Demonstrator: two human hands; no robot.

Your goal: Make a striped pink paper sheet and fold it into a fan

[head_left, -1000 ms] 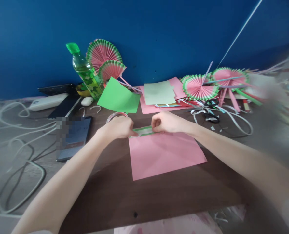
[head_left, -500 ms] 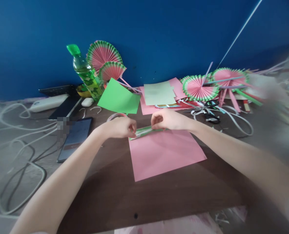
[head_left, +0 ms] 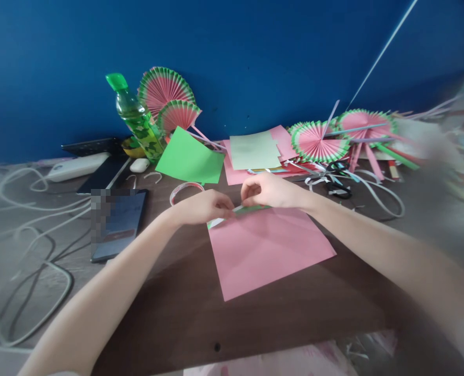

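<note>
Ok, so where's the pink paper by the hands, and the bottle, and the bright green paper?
Pink paper [head_left: 269, 249], head view: its broad middle.
Bottle [head_left: 143, 130], head view: its leafy label.
Bright green paper [head_left: 190, 158], head view: its middle.

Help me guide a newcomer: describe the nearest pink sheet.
Find the brown table below the blue wall. There, the left hand and right hand touch the pink sheet. Unlike the pink paper behind, it shows a green-and-white far edge.

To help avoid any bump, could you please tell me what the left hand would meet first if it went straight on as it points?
Most likely the right hand, across a small gap at the far edge of the pink paper, though depth is unclear.
</note>
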